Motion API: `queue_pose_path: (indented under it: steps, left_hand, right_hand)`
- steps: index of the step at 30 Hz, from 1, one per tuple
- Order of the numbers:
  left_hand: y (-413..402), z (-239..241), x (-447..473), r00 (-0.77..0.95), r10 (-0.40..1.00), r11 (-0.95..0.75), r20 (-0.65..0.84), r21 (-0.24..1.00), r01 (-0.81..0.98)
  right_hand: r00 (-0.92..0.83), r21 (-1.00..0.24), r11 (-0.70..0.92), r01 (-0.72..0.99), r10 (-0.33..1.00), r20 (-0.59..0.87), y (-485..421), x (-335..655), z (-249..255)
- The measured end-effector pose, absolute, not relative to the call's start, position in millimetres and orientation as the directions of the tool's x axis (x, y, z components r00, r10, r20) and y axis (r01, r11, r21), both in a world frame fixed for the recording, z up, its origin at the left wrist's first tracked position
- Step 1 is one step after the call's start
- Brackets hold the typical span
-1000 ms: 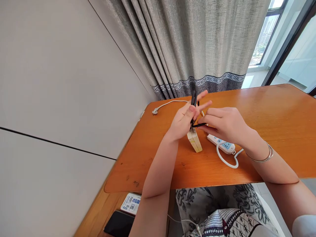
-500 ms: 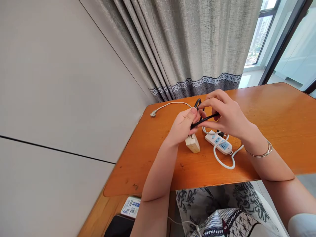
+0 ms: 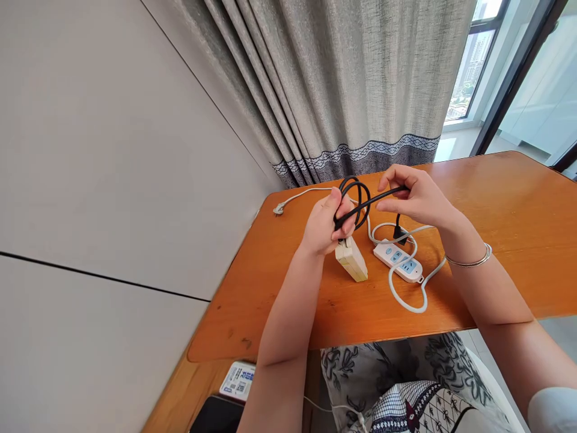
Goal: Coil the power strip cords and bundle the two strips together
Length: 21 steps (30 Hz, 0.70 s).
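My left hand is closed around a looped black cable that comes out of a beige adapter block; the block hangs from the cable with its lower end near the wooden table. My right hand pinches the free stretch of the same black cable and holds it out to the right. The cable's black plug dangles below my right hand, just above a white power strip with blue sockets.
The power strip's white cord loops toward the table's front edge and runs back to a white plug at the far left. A grey curtain hangs behind the table. Below the table lie a white packet and a dark phone.
The black cable has gone from a tight bundle at my left hand to an open loop. My right hand has moved right and up, drawing the cable out. The plug now hangs free.
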<state>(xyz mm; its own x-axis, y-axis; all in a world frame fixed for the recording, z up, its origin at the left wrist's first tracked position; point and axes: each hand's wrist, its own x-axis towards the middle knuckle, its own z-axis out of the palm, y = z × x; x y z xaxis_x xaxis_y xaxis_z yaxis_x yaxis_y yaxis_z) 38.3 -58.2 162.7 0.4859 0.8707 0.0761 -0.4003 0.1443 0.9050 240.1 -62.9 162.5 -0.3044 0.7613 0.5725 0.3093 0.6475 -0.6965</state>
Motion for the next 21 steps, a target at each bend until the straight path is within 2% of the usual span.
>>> queue_pose_path:
  steps: [4,9,21]
  left_hand:
    - [-66.0,163.1,34.4,0.66,0.75,0.283,0.046,0.879,-0.384]
    - [-69.1,163.5,34.4,0.714,0.699,0.351,0.051,0.845,-0.404]
    - [-64.5,162.7,32.7,0.705,0.709,0.36,-0.02,0.87,-0.336]
  right_hand:
    - [-0.235,-0.597,0.685,0.418,0.716,0.657,-65.9,226.8,158.0]
    - [-0.31,-0.461,0.733,0.5,0.648,0.695,-66.3,224.1,157.4]
    - [-0.334,-0.557,0.654,0.512,0.749,0.573,-69.5,227.7,164.5]
